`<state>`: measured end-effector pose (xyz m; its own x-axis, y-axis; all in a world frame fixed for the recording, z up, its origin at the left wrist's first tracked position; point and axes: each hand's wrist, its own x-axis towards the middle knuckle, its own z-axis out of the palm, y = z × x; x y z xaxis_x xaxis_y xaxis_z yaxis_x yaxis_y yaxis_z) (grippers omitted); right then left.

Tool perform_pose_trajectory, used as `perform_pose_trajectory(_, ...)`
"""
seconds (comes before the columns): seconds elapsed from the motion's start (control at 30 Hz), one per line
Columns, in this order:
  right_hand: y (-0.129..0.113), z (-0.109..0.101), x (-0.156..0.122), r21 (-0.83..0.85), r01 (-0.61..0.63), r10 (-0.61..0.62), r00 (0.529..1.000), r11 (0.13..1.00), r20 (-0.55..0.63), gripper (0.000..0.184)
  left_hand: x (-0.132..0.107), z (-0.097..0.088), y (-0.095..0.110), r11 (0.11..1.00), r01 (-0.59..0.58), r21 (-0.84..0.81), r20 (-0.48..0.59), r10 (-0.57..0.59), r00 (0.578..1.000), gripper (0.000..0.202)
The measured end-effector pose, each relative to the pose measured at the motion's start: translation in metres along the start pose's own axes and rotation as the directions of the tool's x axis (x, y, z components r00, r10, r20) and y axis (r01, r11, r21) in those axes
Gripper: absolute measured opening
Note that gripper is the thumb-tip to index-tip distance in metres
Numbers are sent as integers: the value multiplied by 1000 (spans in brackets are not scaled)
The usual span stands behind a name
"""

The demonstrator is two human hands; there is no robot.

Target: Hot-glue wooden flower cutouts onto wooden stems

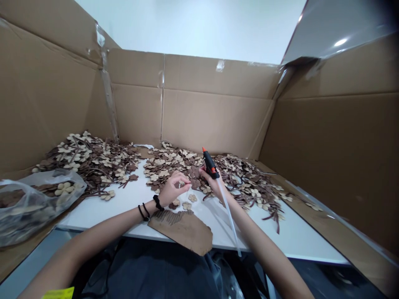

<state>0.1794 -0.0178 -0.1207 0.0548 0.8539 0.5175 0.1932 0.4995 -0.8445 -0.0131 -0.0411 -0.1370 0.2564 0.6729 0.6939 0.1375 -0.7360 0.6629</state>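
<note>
My right hand (212, 182) is closed round a black glue gun (209, 162) with an orange tip that points up and away. A long translucent glue stick (229, 211) sticks out of its back end. At the right fingertips shows a brown flower piece (195, 172); I cannot tell whether they pinch it or it lies behind. My left hand (174, 187) is just to the left, thumb and fingers drawn together in a pinch. Whatever it holds is too small to make out. Below the hands lie a few loose flower pieces (187, 205) on the white table (124, 214).
Brown cardboard (183, 232) with dark glue marks lies at the table's front edge. Heaps of brown and cream flowers (102, 160) spread along the back. A clear plastic bag (40, 207) of flowers sits at left. Tall cardboard walls (215, 104) enclose the table.
</note>
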Motion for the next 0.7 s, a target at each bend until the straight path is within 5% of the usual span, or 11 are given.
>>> perform_pose_trajectory(0.1,-4,0,-1,-29,10,-10,1000,1000,6,27,3,-3,3,1000,-9,-19,-68,8,998,14)
perform_pose_trajectory(0.2,-10,1,-4,-30,-4,5,999,1000,36,26,6,-4,-2,988,137,-68,-109,-144,984,16)
perform_pose_trajectory(0.37,-16,2,-7,-41,22,-17,993,999,118,26,9,-1,-9,851,409,-330,47,-418,907,27)
perform_pose_trajectory(0.7,-22,4,-11,-64,2,10,982,998,187,22,8,0,-4,782,524,-337,104,-522,846,38)
